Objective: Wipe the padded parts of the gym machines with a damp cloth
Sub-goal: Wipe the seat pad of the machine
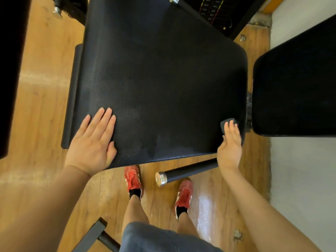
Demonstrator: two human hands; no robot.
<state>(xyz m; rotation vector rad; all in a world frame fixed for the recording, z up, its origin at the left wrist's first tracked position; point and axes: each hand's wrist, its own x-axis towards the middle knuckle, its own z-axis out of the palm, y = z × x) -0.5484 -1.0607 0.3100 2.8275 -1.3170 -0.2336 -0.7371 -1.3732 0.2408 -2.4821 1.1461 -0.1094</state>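
The large pad [160, 84] is black with a fine leathery grain, and a second pad [294, 91] to its right is plain black. The cloth [224, 124] is dark grey. The floor [40, 91] is honey-brown woodgrain. The shoes [133, 180] are red with white stripes, the socks [135, 192] black, the shorts [154, 239] grey-blue. A black bar [189, 170] ends in a silver cap [161, 179].

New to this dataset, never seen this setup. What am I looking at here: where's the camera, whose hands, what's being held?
There is one picture, from a wide-angle camera worn on a person's head, looking down at their own arms, red shoes and the wooden floor. No robot is involved. The big black padded seat belongs to a gym machine. The left hand lies flat on the pad with straight fingers and holds nothing. The right hand presses a small dark grey cloth against the pad's near right corner; only the cloth's tip shows past the fingers. A second black pad sits to the right, and a black bar with a chrome end cap juts out below.
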